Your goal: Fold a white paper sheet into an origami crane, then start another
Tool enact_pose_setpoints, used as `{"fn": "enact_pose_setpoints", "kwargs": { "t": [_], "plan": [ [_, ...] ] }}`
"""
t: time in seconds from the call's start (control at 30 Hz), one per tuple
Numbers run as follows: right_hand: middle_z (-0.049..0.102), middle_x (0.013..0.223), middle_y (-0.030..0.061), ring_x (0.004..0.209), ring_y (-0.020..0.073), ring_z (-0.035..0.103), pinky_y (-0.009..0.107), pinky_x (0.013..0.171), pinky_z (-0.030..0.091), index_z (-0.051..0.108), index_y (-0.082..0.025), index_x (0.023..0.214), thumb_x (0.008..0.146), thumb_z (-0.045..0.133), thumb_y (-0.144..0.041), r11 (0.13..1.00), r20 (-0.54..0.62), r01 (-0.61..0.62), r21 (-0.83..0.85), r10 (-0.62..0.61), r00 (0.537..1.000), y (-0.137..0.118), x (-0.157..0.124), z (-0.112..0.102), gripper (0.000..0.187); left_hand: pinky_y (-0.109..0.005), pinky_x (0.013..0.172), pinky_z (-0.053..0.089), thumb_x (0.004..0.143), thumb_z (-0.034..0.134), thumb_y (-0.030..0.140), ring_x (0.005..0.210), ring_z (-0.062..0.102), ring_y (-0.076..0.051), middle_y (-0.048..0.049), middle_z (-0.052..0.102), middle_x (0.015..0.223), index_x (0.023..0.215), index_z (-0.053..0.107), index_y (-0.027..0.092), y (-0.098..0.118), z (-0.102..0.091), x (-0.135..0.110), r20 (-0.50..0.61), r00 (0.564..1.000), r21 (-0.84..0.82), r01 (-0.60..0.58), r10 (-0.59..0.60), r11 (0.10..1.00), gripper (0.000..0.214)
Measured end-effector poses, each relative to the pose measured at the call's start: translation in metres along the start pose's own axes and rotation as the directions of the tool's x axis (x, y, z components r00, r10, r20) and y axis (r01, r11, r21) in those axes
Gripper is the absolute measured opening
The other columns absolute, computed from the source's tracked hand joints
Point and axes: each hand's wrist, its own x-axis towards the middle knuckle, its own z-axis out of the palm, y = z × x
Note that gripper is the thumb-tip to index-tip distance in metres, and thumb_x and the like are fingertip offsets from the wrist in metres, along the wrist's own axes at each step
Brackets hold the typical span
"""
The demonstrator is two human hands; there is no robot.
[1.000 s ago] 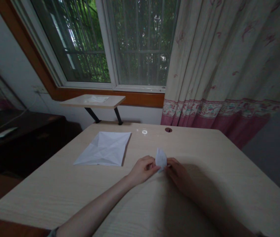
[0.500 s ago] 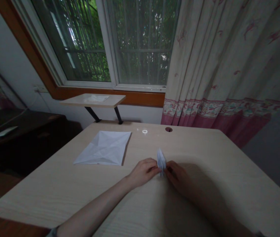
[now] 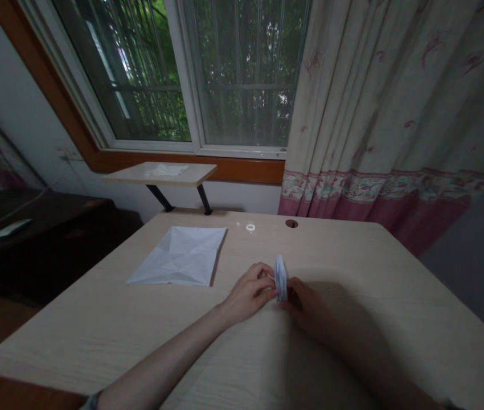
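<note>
Between my two hands stands a small folded white paper [image 3: 281, 278], narrow and upright, with several layers seen edge-on. My left hand [image 3: 254, 290] pinches its left side, thumb low and fingers bent above. On the other side my right hand [image 3: 306, 299] is closed on the paper's right edge; part of those fingers lies in shadow. A larger creased white paper sheet [image 3: 184, 256] lies flat on the wooden desk [image 3: 199, 353], left of and beyond my left hand.
A raised shelf [image 3: 139, 173] on black legs at the desk's back left carries a crumpled white paper [image 3: 169, 170]. Near the back edge is a round cable hole [image 3: 292, 224]. A dark side table [image 3: 54, 228] stands at left; a curtain [image 3: 353, 114] hangs behind.
My left fingers have lifted and bent more around the folded paper, which now stands a little straighter. The flat sheet has stayed put.
</note>
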Motion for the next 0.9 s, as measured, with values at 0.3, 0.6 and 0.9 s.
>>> {"fn": "enact_pose_setpoints", "kwargs": {
  "t": [0.3,0.6,0.9],
  "plan": [
    [0.070,0.088,0.0051,0.080,0.0214,0.066,0.035,0.075,0.054,0.061,-0.022,0.092,0.090,0.053,-0.021,0.998,-0.078,0.052,0.021,-0.051,0.996,0.000,0.001,-0.003,0.009,-0.034,0.095,0.049,0.101,0.054,0.031,0.105,0.063,-0.021,-0.0083,0.066,0.111,0.091,0.067,0.019,0.003,-0.002,0.004,0.057,0.998,-0.107,0.034,-0.028,0.994,0.020],
    [0.073,0.099,0.0060,0.090,0.0227,0.071,0.038,0.082,0.058,0.060,-0.027,0.110,0.086,0.057,-0.020,0.965,-0.068,0.029,0.260,-0.012,0.998,0.007,0.006,-0.004,0.025,-0.027,0.076,0.049,0.096,0.061,0.032,0.083,0.062,-0.016,-0.0015,0.063,0.089,0.104,0.055,0.019,-0.011,0.006,-0.002,-0.099,0.969,-0.248,0.195,-0.225,0.949,0.017],
    [0.070,0.093,0.0037,0.083,0.0193,0.068,0.033,0.077,0.058,0.058,-0.025,0.110,0.091,0.051,-0.020,0.984,-0.127,0.167,0.063,-0.158,0.979,0.001,0.002,-0.004,0.021,-0.027,0.074,0.046,0.099,0.056,0.033,0.081,0.059,-0.017,-0.0030,0.063,0.088,0.103,0.062,0.018,-0.005,0.003,0.000,-0.081,0.977,-0.192,0.179,-0.198,0.965,0.017]
  ]
}}
